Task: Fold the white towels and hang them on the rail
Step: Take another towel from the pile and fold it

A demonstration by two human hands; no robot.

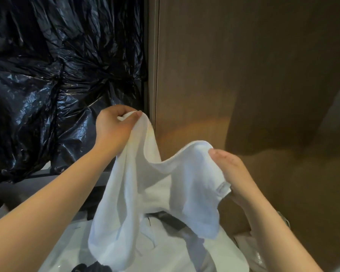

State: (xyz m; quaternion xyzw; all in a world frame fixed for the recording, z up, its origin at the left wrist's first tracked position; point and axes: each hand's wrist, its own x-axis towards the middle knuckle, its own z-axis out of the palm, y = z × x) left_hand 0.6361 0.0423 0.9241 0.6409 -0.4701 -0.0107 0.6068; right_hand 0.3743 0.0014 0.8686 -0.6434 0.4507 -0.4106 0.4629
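The white towel point(141, 193) hung in mid-air at the centre of the view, held up between two bare hands and sagging in a deep curve between them. The left hand point(114, 126), at about eleven o'clock from the towel's middle, had its grip clamped on the towel's top corner, with the cloth bunched between thumb and curled fingers. The right hand point(232, 173), at about three o'clock and lower than the left, had its grip clamped on the opposite edge, the thumb pressed on top of the cloth and the fingers hidden beneath it. A small sewn tab point(222, 187) showed on the towel just beside the right palm. The towel's lower part drooped in loose folds towards six o'clock, over a white heap point(171, 258); whether that was cloth or plastic could not be told. Crumpled black plastic sheeting point(47, 75) filled the view from nine to eleven o'clock. A brown wood-grain panel point(243, 55) stood from twelve to three o'clock, behind the hands.
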